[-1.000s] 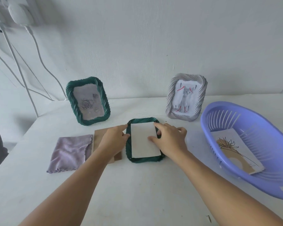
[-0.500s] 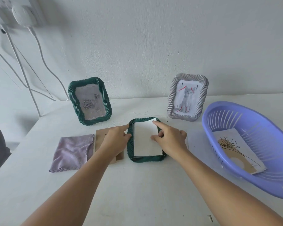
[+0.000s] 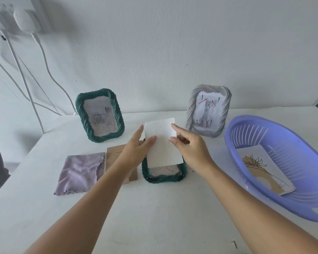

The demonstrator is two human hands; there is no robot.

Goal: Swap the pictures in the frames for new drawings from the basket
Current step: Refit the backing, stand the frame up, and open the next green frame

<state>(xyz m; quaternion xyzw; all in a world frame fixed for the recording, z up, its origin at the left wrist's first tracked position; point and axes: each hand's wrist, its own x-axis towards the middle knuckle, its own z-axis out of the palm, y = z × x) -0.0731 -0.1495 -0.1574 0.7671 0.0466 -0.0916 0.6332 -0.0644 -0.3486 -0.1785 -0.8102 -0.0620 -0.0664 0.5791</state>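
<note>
i see both hands, left (image 3: 136, 153) and right (image 3: 191, 153), pinching a blank white card (image 3: 162, 143) over the green frame (image 3: 163, 176); the basket (image 3: 246, 129) holds a flower drawing (image 3: 264, 169).

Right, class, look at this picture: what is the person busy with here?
Both hands, the left hand and right hand, lift a white sheet out of a dark green frame lying face down on the table. One new drawing waits in the purple basket.
</note>
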